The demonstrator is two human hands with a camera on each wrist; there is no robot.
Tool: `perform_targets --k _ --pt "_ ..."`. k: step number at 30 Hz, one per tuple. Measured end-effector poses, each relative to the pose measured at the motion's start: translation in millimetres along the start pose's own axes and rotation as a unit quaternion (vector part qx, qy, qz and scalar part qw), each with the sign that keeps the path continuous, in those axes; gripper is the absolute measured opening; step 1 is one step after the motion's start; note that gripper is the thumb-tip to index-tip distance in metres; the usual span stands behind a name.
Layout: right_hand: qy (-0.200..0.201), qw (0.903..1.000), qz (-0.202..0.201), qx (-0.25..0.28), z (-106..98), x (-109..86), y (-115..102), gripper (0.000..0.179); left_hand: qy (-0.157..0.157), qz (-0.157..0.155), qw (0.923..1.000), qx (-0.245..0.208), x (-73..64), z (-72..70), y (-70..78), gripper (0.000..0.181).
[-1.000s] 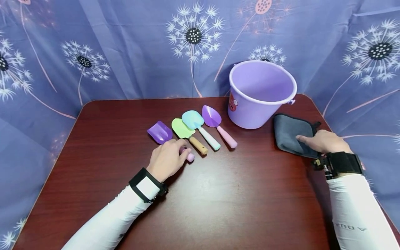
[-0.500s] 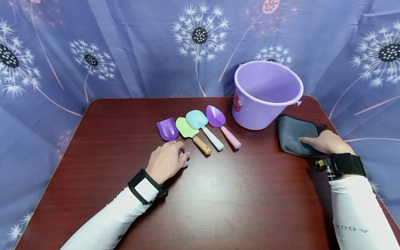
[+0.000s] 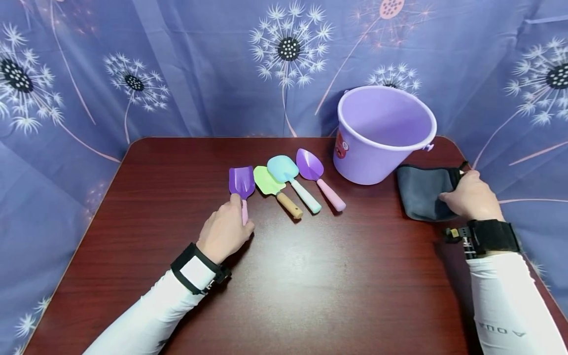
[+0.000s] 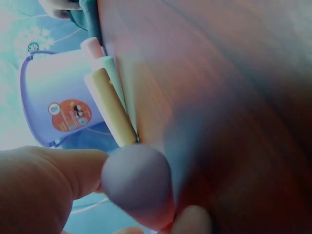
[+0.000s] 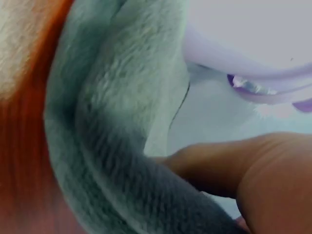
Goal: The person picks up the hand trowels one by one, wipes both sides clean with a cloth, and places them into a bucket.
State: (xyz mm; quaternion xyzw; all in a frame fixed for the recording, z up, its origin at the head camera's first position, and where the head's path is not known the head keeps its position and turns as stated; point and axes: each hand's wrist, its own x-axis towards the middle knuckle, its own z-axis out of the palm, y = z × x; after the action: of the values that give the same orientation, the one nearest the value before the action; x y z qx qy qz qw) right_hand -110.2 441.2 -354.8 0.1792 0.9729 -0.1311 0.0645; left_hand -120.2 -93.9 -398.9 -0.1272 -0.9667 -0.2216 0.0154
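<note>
My left hand [image 3: 226, 227] holds a small purple toy shovel [image 3: 242, 181] by its pink handle, the blade pointing to the back of the table. In the left wrist view, the rounded end of that handle [image 4: 139, 180] sits between thumb and fingers. At the right side, my right hand [image 3: 477, 197] grips the edge of a dark grey folded cloth [image 3: 421, 192], thumb on top. The right wrist view shows its fuzzy folds [image 5: 126, 97] close up; most of the right fingers are hidden by it.
Beside the purple shovel lie a green shovel [image 3: 266, 180] with a wooden handle, a light blue shovel [image 3: 282, 168] and a purple trowel [image 3: 309, 164] with a pink handle. A lilac bucket [image 3: 370, 160] stands at the back right, before a blue flowered curtain [image 3: 199, 74].
The left hand has turned the purple shovel so it points straight back, closer to the green one. The right hand's side of the cloth has shifted slightly. The head view has panned a little left.
</note>
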Motion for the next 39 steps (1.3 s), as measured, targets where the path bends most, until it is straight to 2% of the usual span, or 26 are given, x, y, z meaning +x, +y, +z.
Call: perform_targets --k 4,7,11,14,17,19,24,27,30,34,39 --pt "0.058 0.9982 -0.013 0.002 -1.5 -3.8 -13.6 0.066 0.008 -0.003 1.0000 0.000 -0.7 0.2 -6.4 0.033" --pt "0.103 0.9930 -0.057 -0.007 0.6 -7.5 -25.3 0.054 0.007 -0.011 0.9999 -0.003 -0.9 -0.5 -9.5 0.033" --pt "0.156 0.9781 -0.134 -0.034 9.1 -14.3 -42.2 0.043 0.000 -0.019 0.9998 -0.006 -1.0 -2.7 -11.1 0.033" --pt "0.174 0.9672 -0.175 -0.059 17.8 -20.1 -53.4 0.034 -0.002 -0.022 0.9998 -0.004 -1.1 -4.7 -11.2 0.032" --pt "0.169 0.9636 -0.191 -0.081 26.8 -26.1 -63.4 0.025 -0.006 -0.029 0.9996 -0.002 -1.3 -6.3 -11.3 0.032" --pt "0.156 0.9648 -0.189 -0.096 33.6 -29.4 -69.2 0.027 -0.012 -0.034 0.9993 -0.001 -1.3 -7.1 -11.8 0.033" --pt "0.115 0.9750 -0.145 -0.123 49.2 -37.6 -78.5 0.064 -0.023 -0.042 0.9989 0.004 -1.5 -7.1 -13.4 0.033" --pt "0.093 0.9813 -0.115 -0.123 52.5 -42.1 -80.7 0.073 -0.026 -0.043 0.9987 0.005 -2.1 -7.4 -14.4 0.030" --pt "0.079 0.9856 -0.101 -0.110 52.0 -44.0 -79.8 0.072 -0.027 -0.046 0.9985 0.007 -2.5 -7.9 -15.5 0.028" --pt "0.087 0.9871 -0.098 -0.091 52.3 -42.3 -75.3 0.063 -0.026 -0.045 0.9985 0.014 -2.7 -8.2 -17.1 0.027" --pt "0.119 0.9851 -0.088 -0.087 55.1 -36.2 -70.1 0.036 -0.020 -0.043 0.9986 0.021 -3.7 -9.0 -18.5 0.027"
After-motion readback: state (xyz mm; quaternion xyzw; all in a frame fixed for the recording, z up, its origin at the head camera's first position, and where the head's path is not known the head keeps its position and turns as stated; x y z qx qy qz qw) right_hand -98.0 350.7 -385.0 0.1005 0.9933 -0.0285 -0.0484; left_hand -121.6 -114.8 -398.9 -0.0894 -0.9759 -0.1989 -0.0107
